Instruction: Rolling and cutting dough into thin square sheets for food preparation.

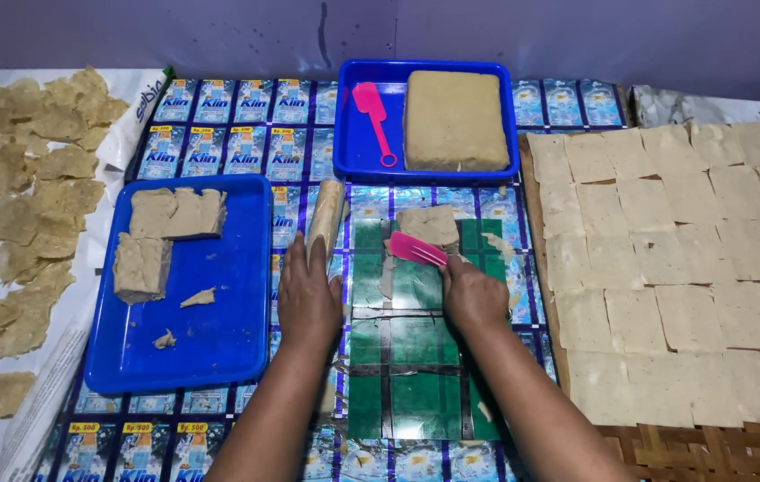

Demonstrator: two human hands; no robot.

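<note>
Pink scraper [417, 249] gripped by closed right hand [472, 295], blade angled up-left against flattened dough piece [429, 224], rolling pin [325, 219] lying lengthwise away, pressed under flat, open left hand [308, 299].

We see a work surface covered with a mat [219, 125] made of blue sachet wrappers, with a green patch [415, 375] in the lower middle of the frame. On the mat, at the left, lies a blue tray [228, 330]. At the upper middle lies a second blue tray [353, 152]. Between them, near the centre, a roller [326, 219] lies on the mat. A dough piece [429, 225] lies on the green patch. At the right of the frame a woven mat [665, 446] carries rows of thin dough squares [683, 268]. At the far left, a white sheet [49, 375] holds dough scraps [23, 196].
</note>
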